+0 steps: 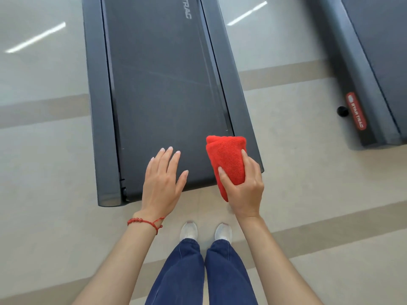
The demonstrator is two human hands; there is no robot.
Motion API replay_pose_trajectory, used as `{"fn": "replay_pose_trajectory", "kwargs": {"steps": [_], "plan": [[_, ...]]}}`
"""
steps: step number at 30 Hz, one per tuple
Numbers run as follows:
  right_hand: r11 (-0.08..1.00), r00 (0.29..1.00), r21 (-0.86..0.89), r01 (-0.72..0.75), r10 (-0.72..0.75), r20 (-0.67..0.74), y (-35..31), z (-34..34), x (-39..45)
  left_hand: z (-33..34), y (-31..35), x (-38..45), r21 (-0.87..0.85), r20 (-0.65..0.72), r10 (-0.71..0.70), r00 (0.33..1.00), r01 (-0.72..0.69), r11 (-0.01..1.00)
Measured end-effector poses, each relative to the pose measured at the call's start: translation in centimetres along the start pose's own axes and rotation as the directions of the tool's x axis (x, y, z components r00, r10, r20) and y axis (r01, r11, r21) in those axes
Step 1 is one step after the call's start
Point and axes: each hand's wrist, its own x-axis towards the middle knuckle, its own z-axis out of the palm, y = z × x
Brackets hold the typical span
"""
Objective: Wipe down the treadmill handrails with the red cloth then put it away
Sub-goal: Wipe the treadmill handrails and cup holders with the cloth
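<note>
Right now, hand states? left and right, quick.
Left hand: open, fingers straight and spread, holding nothing, above the treadmill belt.
Right hand: gripping the folded red cloth.

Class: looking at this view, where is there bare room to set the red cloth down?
Bare: the dark treadmill belt between its grey side rails, beyond the open left hand; the pale floor between both treadmills. Crowded: near the white shoes and the right hand gripping the folded red cloth.
</note>
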Motion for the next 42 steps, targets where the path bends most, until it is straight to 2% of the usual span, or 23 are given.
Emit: {"fn": "replay_pose_trajectory", "kwargs": {"steps": [7, 16, 23, 31, 42], "plan": [[1.0, 0.999, -0.005, -0.03, 0.03, -0.011, -5.5, -2.7, -0.9, -5.7, 0.6, -2.4, -0.025, -0.038, -0.056, 0.998, 0.055, 0.998], [0.999, 0.999, 0.014, 0.032, -0.032, 0.007, -8.5, -2.9, 1.8, -8.0, 1.0, -1.4, 0.031, -0.053, -0.071, 0.996, 0.073, 0.997], [0.999, 0.999, 0.047, 0.02, -0.022, 0.038, -8.4, -2.7, 7.9, -8.2, 2.1, 3.9, 0.09, -0.037, -0.088, 0.995, 0.091, 0.992], [0.996, 0.998, 0.083, 0.035, -0.04, 0.056, -9.0, -2.8, 16.3, -10.5, 3.3, 11.6, 0.13, -0.117, -0.088, 0.989, 0.103, 0.986], [0.993, 0.997, 0.111, 0.027, -0.035, 0.073, -11.0, -1.3, 22.3, -13.9, 2.6, 19.6, 0.145, -0.149, -0.073, 0.986, 0.094, 0.985]]}}
